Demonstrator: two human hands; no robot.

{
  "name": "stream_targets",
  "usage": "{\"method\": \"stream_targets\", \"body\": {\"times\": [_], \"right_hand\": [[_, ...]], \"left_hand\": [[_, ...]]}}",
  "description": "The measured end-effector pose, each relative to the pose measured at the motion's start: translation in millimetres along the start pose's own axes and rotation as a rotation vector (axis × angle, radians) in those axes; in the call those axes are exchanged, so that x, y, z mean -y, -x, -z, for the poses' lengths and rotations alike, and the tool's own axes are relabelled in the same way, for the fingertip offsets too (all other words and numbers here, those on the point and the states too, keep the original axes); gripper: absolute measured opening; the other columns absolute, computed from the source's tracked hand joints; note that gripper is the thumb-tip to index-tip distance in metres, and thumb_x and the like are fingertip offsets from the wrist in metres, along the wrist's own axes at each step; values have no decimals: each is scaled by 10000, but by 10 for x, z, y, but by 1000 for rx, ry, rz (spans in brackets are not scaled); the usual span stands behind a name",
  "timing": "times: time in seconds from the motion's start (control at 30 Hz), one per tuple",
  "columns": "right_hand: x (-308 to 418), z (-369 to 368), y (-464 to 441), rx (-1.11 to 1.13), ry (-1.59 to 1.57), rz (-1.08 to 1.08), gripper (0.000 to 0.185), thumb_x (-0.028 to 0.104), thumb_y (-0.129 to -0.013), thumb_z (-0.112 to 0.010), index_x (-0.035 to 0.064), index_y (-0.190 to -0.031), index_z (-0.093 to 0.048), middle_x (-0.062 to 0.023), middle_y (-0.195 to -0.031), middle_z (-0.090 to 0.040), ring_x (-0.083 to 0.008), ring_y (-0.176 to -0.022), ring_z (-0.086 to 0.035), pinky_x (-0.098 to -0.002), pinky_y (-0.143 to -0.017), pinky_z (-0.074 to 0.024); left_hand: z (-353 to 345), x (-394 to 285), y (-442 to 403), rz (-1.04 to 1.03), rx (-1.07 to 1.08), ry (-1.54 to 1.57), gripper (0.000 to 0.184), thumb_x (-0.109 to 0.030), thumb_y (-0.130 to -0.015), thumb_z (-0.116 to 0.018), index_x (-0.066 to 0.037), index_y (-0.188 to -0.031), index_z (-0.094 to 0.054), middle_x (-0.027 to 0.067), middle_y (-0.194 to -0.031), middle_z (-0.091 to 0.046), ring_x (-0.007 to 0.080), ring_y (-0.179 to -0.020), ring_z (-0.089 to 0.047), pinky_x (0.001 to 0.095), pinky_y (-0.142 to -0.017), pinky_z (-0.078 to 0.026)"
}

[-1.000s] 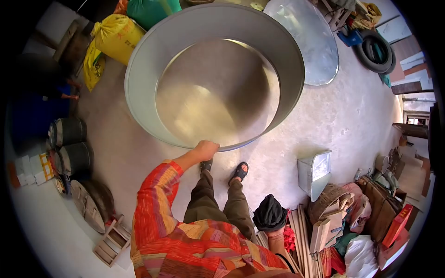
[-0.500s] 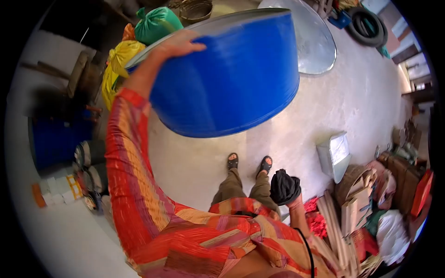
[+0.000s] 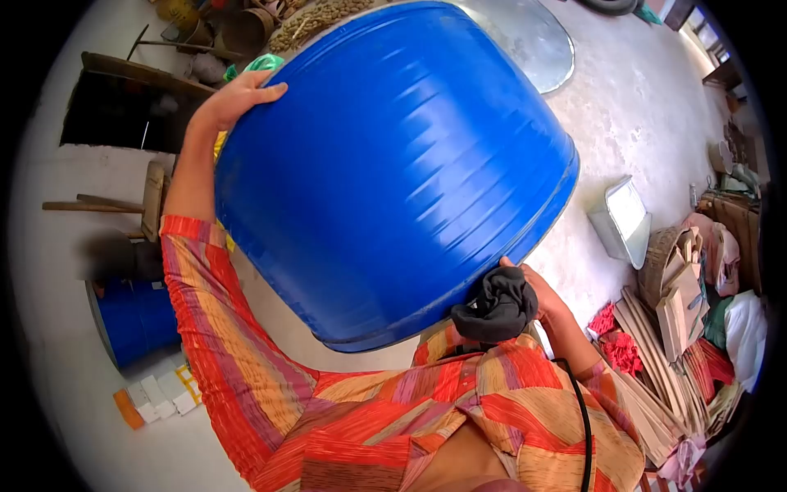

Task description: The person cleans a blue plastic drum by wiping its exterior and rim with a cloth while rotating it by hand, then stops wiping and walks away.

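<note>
A large blue metal drum with a ribbed, shiny wall is tipped in front of my body and fills the middle of the view. My left hand grips its far left edge, the thumb lying on the blue wall and the other fingers mostly hidden behind the rim. A bunched black cloth is in my right hand, close against the drum's near lower edge. Fingertips of that hand show at this edge; whether they also grip the drum I cannot tell. The drum hides my feet.
A round metal lid lies beyond the drum. To the right stand a metal bin, a basket and wooden strips. Another blue drum, white blocks and a wooden stool are on the left.
The drum has come nearer and tilted, its lower edge now by my waist. My right hand has risen with the black cloth to that edge. My left hand still grips the far side.
</note>
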State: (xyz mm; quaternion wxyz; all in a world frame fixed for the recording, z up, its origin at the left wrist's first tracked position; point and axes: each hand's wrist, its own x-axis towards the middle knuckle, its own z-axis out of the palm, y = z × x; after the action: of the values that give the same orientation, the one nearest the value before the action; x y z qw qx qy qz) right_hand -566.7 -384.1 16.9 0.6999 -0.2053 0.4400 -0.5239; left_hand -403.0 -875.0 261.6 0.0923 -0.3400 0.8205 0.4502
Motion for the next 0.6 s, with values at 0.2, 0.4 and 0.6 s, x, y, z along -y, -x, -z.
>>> {"method": "stream_targets", "body": {"times": [0.2, 0.4, 0.6], "right_hand": [[51, -320, 108, -97, -41, -102, 477, 409, -1013, -469, 95, -665, -558, 50, -613, -488, -54, -561, -419, -267, -515, -388], [-205, -391, 19, -38, 143, 7, 499, 401, -1031, -425, 80, -672, -555, 48, -622, -463, -52, -595, -388, -276, -551, -386], [-239, -138, 27, 84, 147, -76, 281, 292, -940, -557, 15, -970, -589, -54, -918, -582, -187, -819, -523, -337, -768, -460]], "left_hand": [[13, 1, 277, 47, -125, -18, 414, -424, -930, -615, -17, -995, -650, 25, -835, -663, 58, -656, -604, 210, -580, -513], [-37, 279, 294, 70, -99, -75, 500, -489, -968, -517, -15, -928, -672, -2, -759, -626, 47, -634, -554, 211, -554, -469], [-171, 488, 285, 51, -206, -184, 547, -513, -994, -436, -32, -877, -669, -17, -758, -602, 56, -676, -541, 242, -589, -466]]}}
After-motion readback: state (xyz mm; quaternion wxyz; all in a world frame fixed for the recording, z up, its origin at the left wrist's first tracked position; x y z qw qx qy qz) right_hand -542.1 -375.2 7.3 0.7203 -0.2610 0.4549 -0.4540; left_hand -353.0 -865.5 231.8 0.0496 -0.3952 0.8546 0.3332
